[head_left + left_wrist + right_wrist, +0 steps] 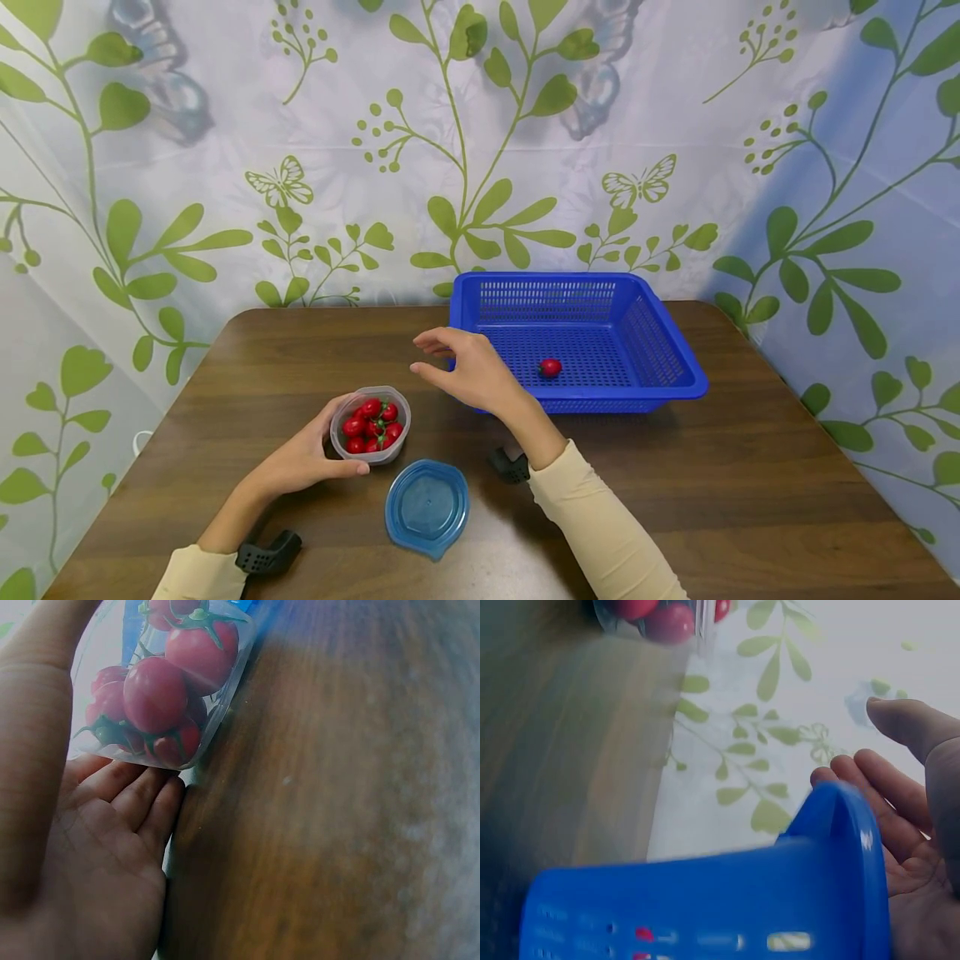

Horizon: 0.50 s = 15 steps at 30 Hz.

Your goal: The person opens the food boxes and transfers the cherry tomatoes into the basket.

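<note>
In the head view my left hand [303, 456] holds a small clear plastic container [407, 427] by its left side, fingers behind and thumb along the front. Several cherry tomatoes [372, 427] with green stems fill it; the left wrist view shows the tomatoes [155, 695] through the wall beyond my fingertips. My right hand [472, 367] hovers at the left rim of a blue plastic basket [678, 392], thumb and fingers apart and nothing between them. One cherry tomato [551, 367] lies on the basket's floor. In the right wrist view my right hand [911, 825] is beside the basket's corner [840, 825].
A round blue lid [428, 507] with a tab lies on the brown wooden table [750, 483], just in front of the container. Behind the table hangs a white curtain [322, 108] with green leaves. Dark bands [267, 553] are on both wrists.
</note>
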### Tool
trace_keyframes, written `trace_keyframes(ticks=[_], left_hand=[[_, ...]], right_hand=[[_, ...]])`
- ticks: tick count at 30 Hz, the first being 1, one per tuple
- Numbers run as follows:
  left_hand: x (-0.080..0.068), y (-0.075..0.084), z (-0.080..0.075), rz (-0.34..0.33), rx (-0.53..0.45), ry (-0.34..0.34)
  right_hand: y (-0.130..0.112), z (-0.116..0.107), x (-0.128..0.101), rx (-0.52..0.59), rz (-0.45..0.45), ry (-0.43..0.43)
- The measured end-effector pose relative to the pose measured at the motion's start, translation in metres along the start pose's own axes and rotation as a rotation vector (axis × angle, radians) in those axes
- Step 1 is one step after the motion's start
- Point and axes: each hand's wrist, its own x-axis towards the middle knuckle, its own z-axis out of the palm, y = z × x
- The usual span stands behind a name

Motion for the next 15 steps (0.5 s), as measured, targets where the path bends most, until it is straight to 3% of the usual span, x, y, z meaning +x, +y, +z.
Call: trace_keyframes(ticks=[10,15], left_hand=[[0.0,0.0,0.0,0.002,-0.019,-0.01],[-0.001,0.0,-0.001,-0.006,0.017,-0.005]], right_hand=[[-0.019,0.021,-0.003,-0.047,-0.096,-0.096],[-0.028,0.029,-0.005,-0.076,-0.129,-0.128]])
